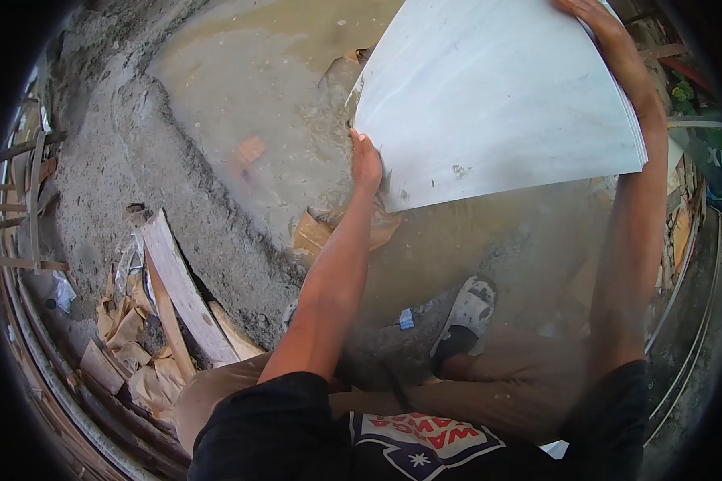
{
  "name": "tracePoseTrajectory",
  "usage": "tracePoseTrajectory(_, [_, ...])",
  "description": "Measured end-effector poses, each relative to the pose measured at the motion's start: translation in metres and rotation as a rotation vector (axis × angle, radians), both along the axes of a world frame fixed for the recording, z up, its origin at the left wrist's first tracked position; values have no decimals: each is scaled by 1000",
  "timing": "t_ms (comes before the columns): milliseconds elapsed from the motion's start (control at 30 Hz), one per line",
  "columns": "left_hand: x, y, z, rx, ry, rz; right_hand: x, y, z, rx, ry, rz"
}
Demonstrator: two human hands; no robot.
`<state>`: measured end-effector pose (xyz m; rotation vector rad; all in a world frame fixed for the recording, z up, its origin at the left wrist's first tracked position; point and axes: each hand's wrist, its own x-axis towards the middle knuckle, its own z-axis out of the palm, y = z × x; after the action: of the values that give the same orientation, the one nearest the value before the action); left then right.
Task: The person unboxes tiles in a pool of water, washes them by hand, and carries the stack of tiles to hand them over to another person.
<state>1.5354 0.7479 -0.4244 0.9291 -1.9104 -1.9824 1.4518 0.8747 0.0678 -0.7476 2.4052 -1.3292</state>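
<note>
A stack of large white sheets (497, 96) fills the upper right, held over muddy water (273, 96). My left hand (367, 164) grips its left edge, with the thumb visible near the lower left corner. Along the far right side reaches my right hand (590, 14), its fingers closed round the upper right edge. Several layers show at the right corner. Dark smudges mark the lower edge of the top sheet. Brown torn paper (313, 234) lies in the water just below my left hand.
A ridge of grey mud (176, 152) borders the water on the left. Wooden planks (188, 289) and crumpled brown paper (156, 381) lie at the lower left. My sandalled foot (467, 309) is at the water's near edge. Pipes (64, 409) run along the lower left.
</note>
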Motion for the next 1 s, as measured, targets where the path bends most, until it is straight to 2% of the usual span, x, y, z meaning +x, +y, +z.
tracePoseTrajectory(133, [-3, -3, -10, -5, -29, 1, 16, -14, 10, 155, 145, -35])
tracePoseTrajectory(167, [2, -6, 3, -8, -45, 3, 13, -13, 8, 141, 133, -24])
tracePoseTrajectory(200, [-10, 2, 18, 68, 45, 86, 13, -15, 7, 127, 127, -24])
tracePoseTrajectory(267, [-19, 0, 86, -77, 191, 35, 11, -16, 3, 103, 94, -24])
tracePoseTrajectory(300, [-20, -4, 100, -154, 267, 6, 10, -16, 0, 87, 84, -27])
tracePoseTrajectory(433, [-32, -33, 4, 36, 70, 25, 3, -16, 1, 58, 64, -27])
tracePoseTrajectory(533, [-30, -37, -7, 78, -45, -27, -3, -11, 4, 69, 55, -33])
tracePoseTrajectory(600, [-48, -27, 8, 162, -149, 32, -11, 1, -2, 49, 54, -35])
tracePoseTrajectory(700, [-57, -7, 114, -178, 278, -35, 0, 3, -11, -19, 38, -64])
tracePoseTrajectory(767, [-58, -2, 127, -267, 292, -49, -2, 2, -12, -18, 39, -80])
tracePoseTrajectory(800, [-59, -8, 106, -193, 185, 9, -2, 3, -12, -17, 45, -88])
tracePoseTrajectory(867, [-51, -9, 16, -77, 5, 98, -2, 4, -7, -9, 62, -97])
tracePoseTrajectory(900, [-32, -12, -25, -23, -61, 65, -2, 4, -7, -9, 66, -103])
tracePoseTrajectory(1000, [11, -52, 14, 65, -15, -123, -3, 9, -12, -12, 67, -133])
